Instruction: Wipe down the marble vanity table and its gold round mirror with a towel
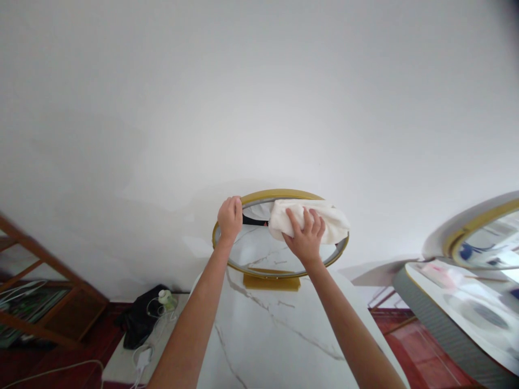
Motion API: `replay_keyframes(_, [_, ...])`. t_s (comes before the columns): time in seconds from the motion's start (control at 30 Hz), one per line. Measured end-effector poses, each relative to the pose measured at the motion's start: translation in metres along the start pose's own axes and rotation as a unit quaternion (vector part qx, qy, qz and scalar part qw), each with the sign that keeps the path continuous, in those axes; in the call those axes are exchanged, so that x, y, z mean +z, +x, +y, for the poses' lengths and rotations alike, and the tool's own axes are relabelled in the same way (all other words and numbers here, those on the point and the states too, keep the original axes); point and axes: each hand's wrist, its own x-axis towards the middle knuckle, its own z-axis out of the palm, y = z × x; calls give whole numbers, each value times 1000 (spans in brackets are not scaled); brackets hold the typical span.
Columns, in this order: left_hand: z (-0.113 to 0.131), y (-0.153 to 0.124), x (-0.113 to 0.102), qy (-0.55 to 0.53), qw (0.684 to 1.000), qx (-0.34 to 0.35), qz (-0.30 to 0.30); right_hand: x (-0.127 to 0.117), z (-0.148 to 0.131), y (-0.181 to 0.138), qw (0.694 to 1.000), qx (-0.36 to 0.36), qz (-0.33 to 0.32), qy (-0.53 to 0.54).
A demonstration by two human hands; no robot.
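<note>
A round mirror (pixel 251 248) with a gold frame stands on a gold base (pixel 271 283) atop a white marble-patterned table (pixel 263 335). My left hand (pixel 230 218) is closed around the upper left of the frame. Spread over a white cloth (pixel 336 224), the fingers of my right hand (pixel 307 235) press it against the upper right part of the glass. The cloth hides that part of the mirror. Part of a dark shape and the marble veins show in the reflection.
Behind the table rises a white wall (pixel 259 108). At right, a second table (pixel 454 302) carries another gold-framed mirror (pixel 486 232). On the left are a wooden frame (pixel 44 259), a black bag (pixel 141 316), a small bottle (pixel 166 298) and white cables.
</note>
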Motion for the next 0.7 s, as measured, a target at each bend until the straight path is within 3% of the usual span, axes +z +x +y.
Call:
replay_keyframes(0.2, [-2,2,3,-2,1000,6,4,12,5,-39,998,-38,-35,-23])
replay_keyframes(0.5, [-3,-1,4,12,1000,2,20,-7,14,4,999,20,-8,-30])
replay_keyframes(0.7, [-3,0,3,10,1000,11,17,8,14,-35,999,15,-29,-30])
